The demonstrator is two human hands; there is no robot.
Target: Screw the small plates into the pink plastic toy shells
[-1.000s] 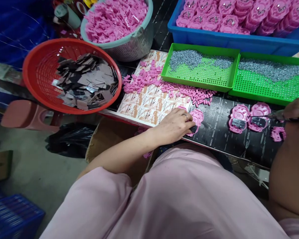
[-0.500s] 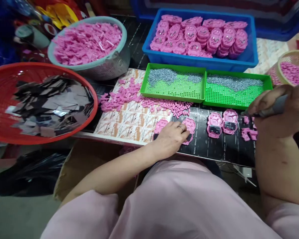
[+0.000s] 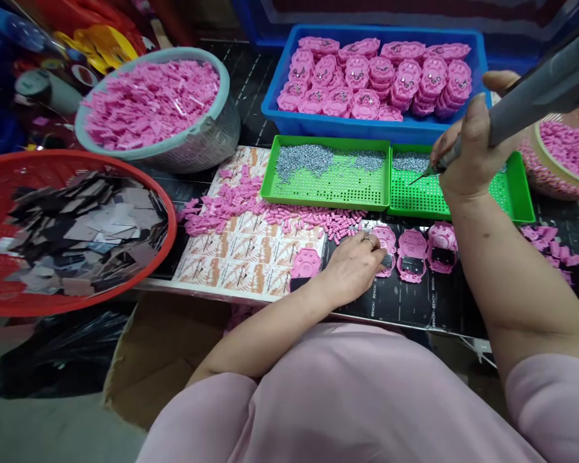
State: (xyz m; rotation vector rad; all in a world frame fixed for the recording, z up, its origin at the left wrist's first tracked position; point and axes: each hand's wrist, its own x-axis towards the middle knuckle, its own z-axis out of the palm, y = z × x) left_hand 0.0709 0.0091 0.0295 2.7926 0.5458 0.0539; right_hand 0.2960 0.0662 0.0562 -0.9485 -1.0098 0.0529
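Observation:
My left hand [image 3: 354,269] rests on the black board [image 3: 415,302], fingers curled down on a pink plastic shell [image 3: 385,247]. Another pink shell [image 3: 305,263] lies just left of that hand, and two more shells [image 3: 412,255] lie to its right. My right hand [image 3: 466,151] grips a grey electric screwdriver [image 3: 535,90]. Its tip hangs over the right green tray [image 3: 516,193], which holds small metal screws. The left green tray [image 3: 328,186] carries more screws.
A blue crate [image 3: 280,106] of stacked pink shells stands at the back. A grey basket [image 3: 212,138] of pink parts and a red basket [image 3: 159,199] of dark squares sit left. Small pink pieces [image 3: 251,202] are strewn on the printed sheet. A beige basket [image 3: 560,170] sits at right.
The view has swung right and up. My right hand lifted the screwdriver from the board up to the right green tray. My left hand stayed on the pink shell.

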